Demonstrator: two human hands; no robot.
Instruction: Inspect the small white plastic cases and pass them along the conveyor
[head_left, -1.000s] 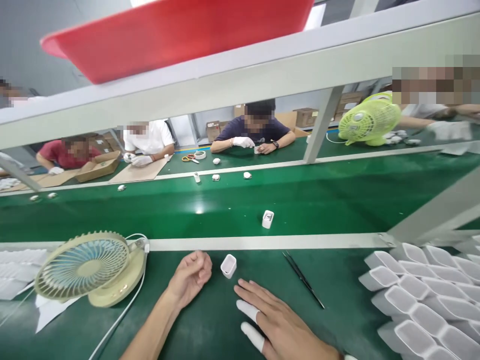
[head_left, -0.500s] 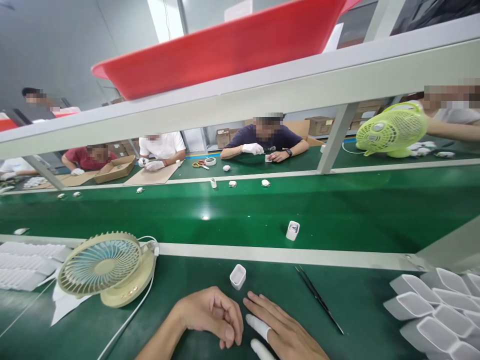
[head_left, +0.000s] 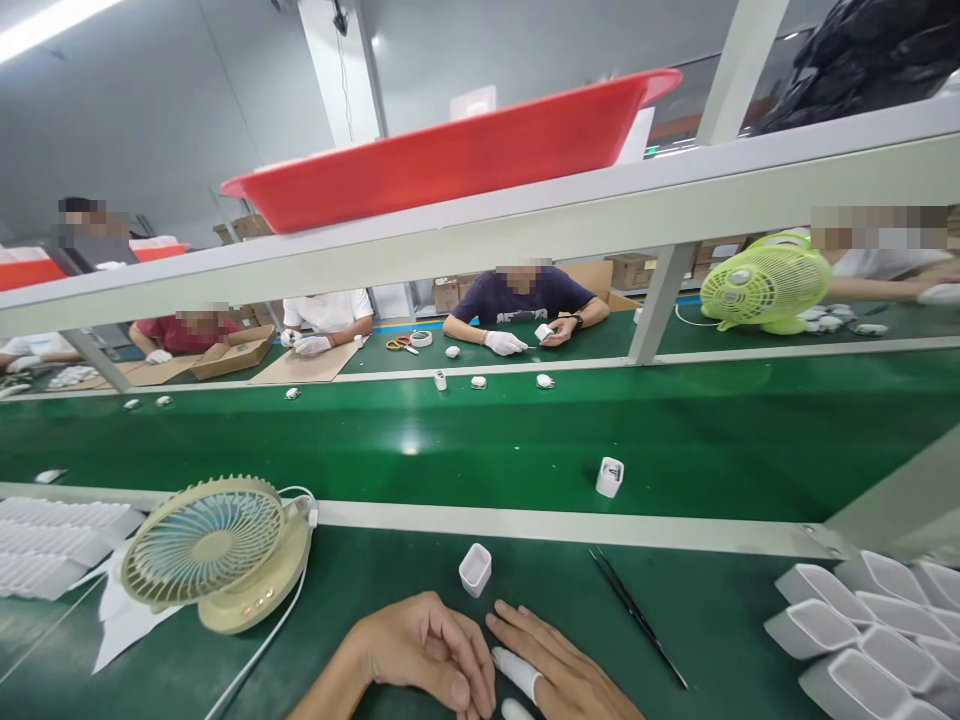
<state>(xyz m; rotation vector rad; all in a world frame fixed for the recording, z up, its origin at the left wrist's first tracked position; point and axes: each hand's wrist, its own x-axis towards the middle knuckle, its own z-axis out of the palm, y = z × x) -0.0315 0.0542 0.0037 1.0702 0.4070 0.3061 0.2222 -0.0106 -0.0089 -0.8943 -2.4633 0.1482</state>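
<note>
My left hand (head_left: 424, 650) rests on the green table, its fingers curled in loosely against the thumb; I see nothing in it. Close beside it, my right hand (head_left: 559, 665) lies flat with fingers stretched out, white finger covers on two of them. Just beyond both hands an open, hollow white housing (head_left: 475, 571) stands upright, touched by neither. Black tweezers (head_left: 637, 615) lie to the right of my right hand.
Several white sleeves (head_left: 862, 680) are stacked at the right, near a frame post. A beige fan (head_left: 217, 550) and white trays (head_left: 60, 540) stand left. A green conveyor (head_left: 360, 430) carries a white housing (head_left: 610, 477). A shelf with a red tray (head_left: 450, 160) crosses above; co-workers sit opposite.
The view has tilted up a little. Housings on the conveyor have shifted right. Both my hands stay nearly still. A co-worker opposite has raised a white piece.
</note>
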